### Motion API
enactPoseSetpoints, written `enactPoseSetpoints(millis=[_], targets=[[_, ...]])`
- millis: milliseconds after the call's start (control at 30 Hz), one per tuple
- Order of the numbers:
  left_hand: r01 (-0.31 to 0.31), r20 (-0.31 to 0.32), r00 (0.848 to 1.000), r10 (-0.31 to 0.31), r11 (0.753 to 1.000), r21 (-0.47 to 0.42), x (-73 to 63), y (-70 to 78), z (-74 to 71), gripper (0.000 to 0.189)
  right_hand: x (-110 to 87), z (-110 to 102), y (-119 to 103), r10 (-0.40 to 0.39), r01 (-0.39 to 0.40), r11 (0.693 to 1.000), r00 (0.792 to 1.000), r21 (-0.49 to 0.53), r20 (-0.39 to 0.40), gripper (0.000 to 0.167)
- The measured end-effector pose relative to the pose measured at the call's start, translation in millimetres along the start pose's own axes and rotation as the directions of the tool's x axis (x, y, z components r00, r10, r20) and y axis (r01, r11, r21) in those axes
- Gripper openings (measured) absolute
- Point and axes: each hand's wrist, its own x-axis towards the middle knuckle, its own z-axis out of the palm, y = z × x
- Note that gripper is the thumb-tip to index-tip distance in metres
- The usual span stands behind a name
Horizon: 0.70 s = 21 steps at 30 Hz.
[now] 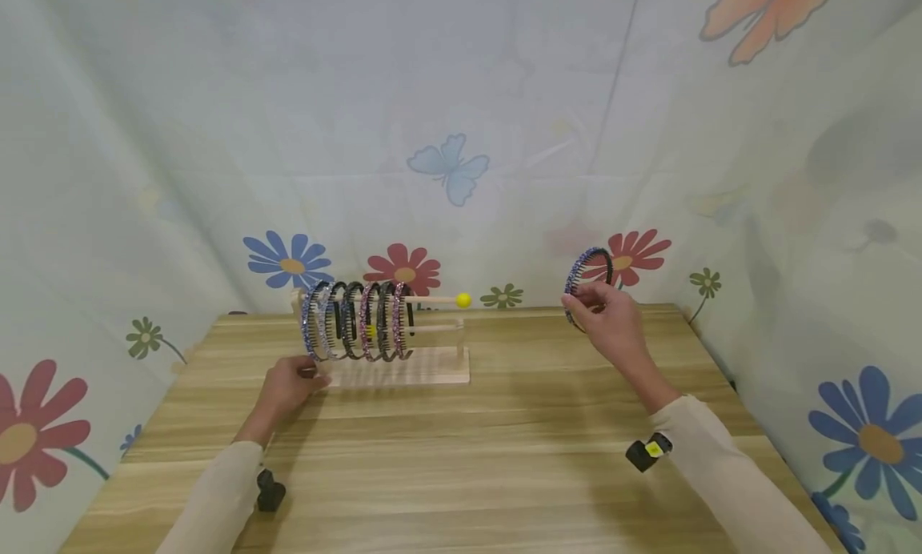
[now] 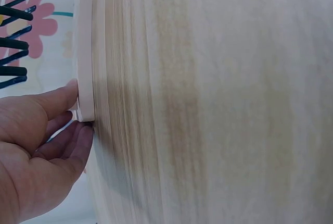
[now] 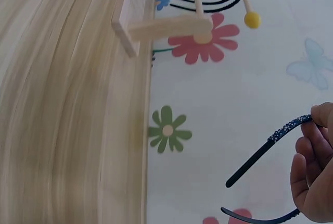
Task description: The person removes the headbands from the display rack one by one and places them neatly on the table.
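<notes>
My right hand (image 1: 612,323) holds a headband (image 1: 574,275) with blue glittering stones and inner comb teeth, raised above the right rear of the table. In the right wrist view, thumb and fingers pinch the studded band (image 3: 287,128), its two dark ends pointing away from the hand. At the left, a wooden headband rack (image 1: 442,368) carries several glittering headbands (image 1: 366,323) in blue, silver, black and pink on its rods. My left hand (image 1: 288,386) grips the rack's front left base corner, thumb and fingers on either side of the base edge (image 2: 86,99) in the left wrist view.
A yellow ball (image 1: 463,300) tips the rack's upper rod, which points right. The wood-grain table (image 1: 461,466) ends at the back against a hanging cloth (image 1: 533,234) printed with flowers and butterflies. Small black cameras (image 1: 270,491) sit at both wrists.
</notes>
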Motion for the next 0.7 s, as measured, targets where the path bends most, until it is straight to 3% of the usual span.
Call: enactPoseSetpoints(millis=[467,700], targets=[[0.008,0.005,1.000,-0.008,1.000,-0.008,-0.1,0.9,0.0,0.027,3.3,-26,42,0.053,-0.054,0.990,0.999,-0.132,-0.009,0.033],[0.006,0.011,1.000,-0.006,1.000,0.000,-0.3,1.5,-1.1,0.025,3.2,-35,60,0.119,-0.118,0.978,0.993,-0.172,-0.009,0.036]])
